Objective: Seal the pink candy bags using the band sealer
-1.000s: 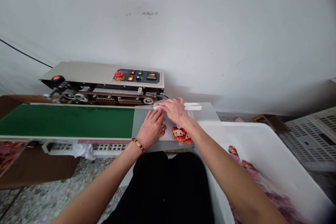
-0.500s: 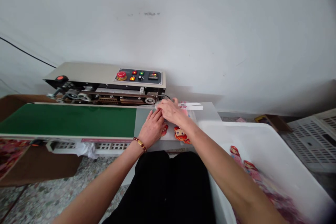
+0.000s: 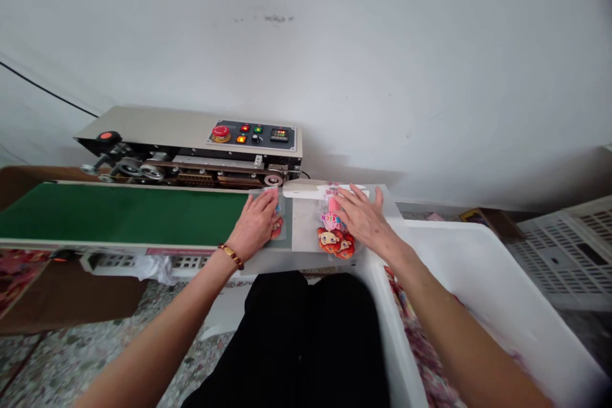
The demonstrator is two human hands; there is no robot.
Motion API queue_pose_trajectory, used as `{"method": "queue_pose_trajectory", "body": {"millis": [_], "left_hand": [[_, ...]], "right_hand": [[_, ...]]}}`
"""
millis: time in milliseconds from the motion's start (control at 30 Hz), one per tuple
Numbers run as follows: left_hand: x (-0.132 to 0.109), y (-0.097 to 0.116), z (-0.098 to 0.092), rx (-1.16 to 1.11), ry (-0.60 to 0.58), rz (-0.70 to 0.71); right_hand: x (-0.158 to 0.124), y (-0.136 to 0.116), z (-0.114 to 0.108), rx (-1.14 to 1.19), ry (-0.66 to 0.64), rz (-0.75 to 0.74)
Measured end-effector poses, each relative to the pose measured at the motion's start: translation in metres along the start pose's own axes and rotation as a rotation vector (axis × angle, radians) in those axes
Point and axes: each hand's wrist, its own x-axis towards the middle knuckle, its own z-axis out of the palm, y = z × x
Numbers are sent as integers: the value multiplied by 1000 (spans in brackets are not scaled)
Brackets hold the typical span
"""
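My left hand (image 3: 254,222) lies flat over a clear plastic packet (image 3: 278,227) at the right end of the green conveyor belt (image 3: 143,217). Part of a red-haired doll figure shows inside that packet; the hand hides the rest. To the right, my right hand (image 3: 363,220) is open with fingers spread, its fingertips touching or just above several overlapping packets. Those hold red-haired doll figures (image 3: 329,240) in pink and rest on the white plate (image 3: 306,229). Behind the belt stands a band sealing machine (image 3: 191,146) with lit buttons and a display.
A white tub (image 3: 459,236) at the right holds many pink and red doll packets (image 3: 425,357). Beyond it are slatted white crates (image 3: 559,261). A cardboard box (image 3: 81,293) stands below the belt at left, and a crumpled white cloth (image 3: 160,269) hangs underneath.
My hands have parted. The left moved left along the plate to the belt's end with one packet under it; the right moved right, over the remaining packets, and its fingers spread.
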Motion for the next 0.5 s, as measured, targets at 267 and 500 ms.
{"method": "queue_pose_trajectory", "body": {"millis": [267, 500], "left_hand": [[-30, -58, -35, 160, 111, -157], [2, 37, -8, -16, -20, 101]], "right_hand": [[31, -60, 15, -2, -23, -118], [43, -65, 13, 72, 42, -44]]}}
